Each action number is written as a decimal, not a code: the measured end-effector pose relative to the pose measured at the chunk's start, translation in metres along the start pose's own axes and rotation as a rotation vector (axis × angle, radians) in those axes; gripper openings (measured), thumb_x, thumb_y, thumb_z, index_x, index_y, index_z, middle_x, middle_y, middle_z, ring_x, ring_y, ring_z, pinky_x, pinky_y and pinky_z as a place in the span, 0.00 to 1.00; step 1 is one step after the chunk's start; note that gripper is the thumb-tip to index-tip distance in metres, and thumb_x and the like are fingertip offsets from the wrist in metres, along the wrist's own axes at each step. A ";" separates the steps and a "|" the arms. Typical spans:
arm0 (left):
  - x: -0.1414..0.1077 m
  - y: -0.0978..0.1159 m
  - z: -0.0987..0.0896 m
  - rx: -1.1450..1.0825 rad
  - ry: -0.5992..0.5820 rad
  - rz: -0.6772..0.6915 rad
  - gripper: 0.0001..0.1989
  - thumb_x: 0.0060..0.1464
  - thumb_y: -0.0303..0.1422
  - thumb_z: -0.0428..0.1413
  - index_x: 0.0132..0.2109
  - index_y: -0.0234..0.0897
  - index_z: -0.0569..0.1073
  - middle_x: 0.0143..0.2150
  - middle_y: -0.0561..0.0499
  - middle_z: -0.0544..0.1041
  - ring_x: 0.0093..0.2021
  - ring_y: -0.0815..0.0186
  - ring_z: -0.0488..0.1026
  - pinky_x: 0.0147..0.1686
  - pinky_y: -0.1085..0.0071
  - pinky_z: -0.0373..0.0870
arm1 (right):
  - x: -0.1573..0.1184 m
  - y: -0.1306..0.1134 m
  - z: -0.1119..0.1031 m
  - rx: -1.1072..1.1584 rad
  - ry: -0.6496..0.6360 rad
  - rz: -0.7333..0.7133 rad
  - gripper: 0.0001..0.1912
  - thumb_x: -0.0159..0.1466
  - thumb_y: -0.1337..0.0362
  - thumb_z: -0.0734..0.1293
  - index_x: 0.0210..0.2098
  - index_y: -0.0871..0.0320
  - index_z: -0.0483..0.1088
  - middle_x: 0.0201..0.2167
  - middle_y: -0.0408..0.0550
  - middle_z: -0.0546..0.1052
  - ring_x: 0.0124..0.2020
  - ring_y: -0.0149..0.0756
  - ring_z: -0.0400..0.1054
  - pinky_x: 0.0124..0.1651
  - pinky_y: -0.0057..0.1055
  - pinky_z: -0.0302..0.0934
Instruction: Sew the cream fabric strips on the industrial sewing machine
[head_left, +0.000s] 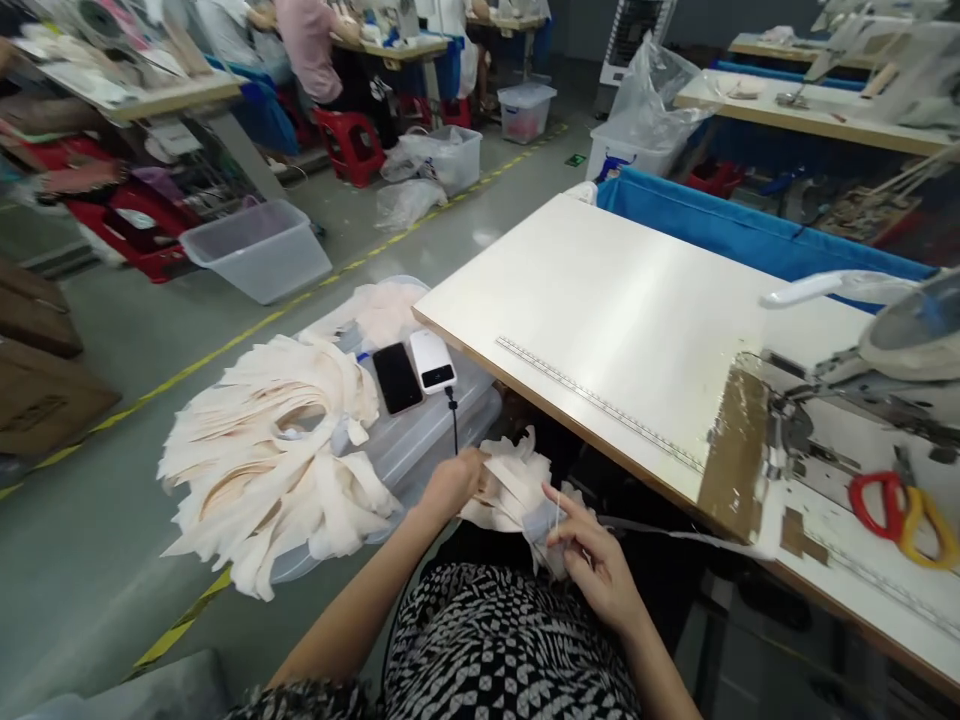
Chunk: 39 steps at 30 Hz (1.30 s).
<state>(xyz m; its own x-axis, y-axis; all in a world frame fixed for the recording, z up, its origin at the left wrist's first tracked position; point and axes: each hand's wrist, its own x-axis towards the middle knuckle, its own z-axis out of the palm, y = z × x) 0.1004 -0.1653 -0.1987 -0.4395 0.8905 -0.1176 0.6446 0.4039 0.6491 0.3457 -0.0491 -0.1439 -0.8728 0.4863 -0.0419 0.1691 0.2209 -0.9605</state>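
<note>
A bundle of cream fabric pieces (pixel 514 485) lies at my lap, below the table's front edge. My left hand (pixel 459 480) is closed on the bundle's left side, its fingertips partly hidden in the cloth. At the right side, by a pale grey-blue piece, my right hand (pixel 592 560) has its index finger stretched out and its fingers apart; a thin white thread runs by that finger. A large ring-shaped pile of cream fabric pieces (pixel 262 450) rests on a plastic box lid to the left.
A black phone (pixel 397 378) and a white power bank (pixel 433 360) with a cable lie on the lid. The white table (pixel 600 290) carries a sewing machine (pixel 900 340) and red-yellow scissors (pixel 900 515). People sit at machines behind.
</note>
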 end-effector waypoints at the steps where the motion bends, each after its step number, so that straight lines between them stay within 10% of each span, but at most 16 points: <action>1: -0.002 0.003 -0.005 -0.013 0.036 0.010 0.18 0.64 0.28 0.45 0.52 0.34 0.77 0.50 0.40 0.79 0.51 0.56 0.77 0.52 0.63 0.74 | -0.001 -0.002 0.000 0.001 -0.002 0.012 0.10 0.62 0.65 0.61 0.36 0.55 0.75 0.66 0.56 0.69 0.32 0.36 0.73 0.32 0.33 0.66; 6: -0.018 0.037 -0.024 -0.266 0.177 0.123 0.16 0.67 0.35 0.47 0.52 0.38 0.76 0.46 0.47 0.80 0.46 0.62 0.78 0.49 0.68 0.74 | 0.000 -0.017 0.005 0.015 -0.075 0.036 0.18 0.61 0.69 0.61 0.46 0.53 0.78 0.72 0.52 0.59 0.35 0.33 0.73 0.31 0.28 0.65; 13: -0.031 0.063 -0.004 -0.472 -0.122 0.202 0.11 0.61 0.33 0.52 0.36 0.38 0.78 0.36 0.50 0.81 0.38 0.64 0.77 0.42 0.70 0.72 | 0.011 -0.020 0.011 -0.107 -0.149 -0.151 0.20 0.62 0.75 0.62 0.49 0.55 0.77 0.72 0.52 0.59 0.69 0.43 0.60 0.67 0.43 0.59; 20: -0.016 0.064 -0.008 -0.955 -0.351 -0.187 0.15 0.54 0.44 0.62 0.36 0.35 0.83 0.39 0.44 0.82 0.44 0.57 0.76 0.48 0.66 0.71 | 0.041 -0.027 0.000 -0.337 -0.305 -0.161 0.19 0.65 0.76 0.59 0.46 0.56 0.78 0.60 0.52 0.75 0.58 0.42 0.72 0.56 0.37 0.69; 24: -0.013 0.068 0.006 -1.368 -0.117 -0.555 0.19 0.36 0.42 0.72 0.31 0.31 0.82 0.28 0.48 0.77 0.31 0.66 0.70 0.32 0.73 0.69 | 0.060 -0.018 -0.002 -0.172 -0.286 -0.072 0.17 0.64 0.73 0.59 0.39 0.55 0.79 0.47 0.48 0.81 0.47 0.42 0.77 0.46 0.35 0.72; 27: -0.015 0.065 0.014 -1.443 0.022 -0.581 0.18 0.35 0.43 0.71 0.29 0.33 0.79 0.23 0.54 0.69 0.25 0.72 0.62 0.25 0.77 0.63 | 0.060 0.005 0.000 0.173 -0.076 0.179 0.15 0.67 0.63 0.59 0.42 0.56 0.78 0.38 0.49 0.82 0.37 0.40 0.79 0.34 0.32 0.71; 31: -0.017 0.058 0.017 -1.450 0.089 -0.606 0.18 0.32 0.41 0.69 0.23 0.35 0.71 0.24 0.55 0.67 0.24 0.74 0.60 0.23 0.77 0.62 | 0.048 0.028 0.008 0.035 0.169 0.204 0.19 0.66 0.57 0.64 0.54 0.55 0.72 0.48 0.52 0.80 0.48 0.43 0.76 0.51 0.41 0.69; 35: -0.013 0.049 0.015 -1.378 0.065 -0.581 0.18 0.33 0.42 0.67 0.23 0.35 0.69 0.25 0.53 0.67 0.24 0.72 0.61 0.22 0.75 0.61 | 0.053 0.029 0.031 -0.482 -0.072 0.291 0.34 0.57 0.55 0.75 0.59 0.59 0.68 0.57 0.59 0.74 0.59 0.53 0.67 0.60 0.48 0.59; 39: -0.006 0.030 0.006 -1.210 0.110 -0.522 0.18 0.38 0.44 0.66 0.30 0.34 0.74 0.22 0.55 0.67 0.23 0.71 0.61 0.23 0.74 0.59 | 0.061 0.027 0.045 -0.619 -0.157 0.406 0.25 0.57 0.52 0.75 0.48 0.62 0.72 0.46 0.59 0.79 0.50 0.54 0.71 0.55 0.46 0.58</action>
<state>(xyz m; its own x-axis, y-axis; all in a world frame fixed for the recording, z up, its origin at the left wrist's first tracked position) 0.1261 -0.1570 -0.1832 -0.5496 0.6436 -0.5327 -0.5512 0.1998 0.8101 0.2763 -0.0514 -0.1852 -0.7342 0.5147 -0.4427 0.6771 0.5072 -0.5332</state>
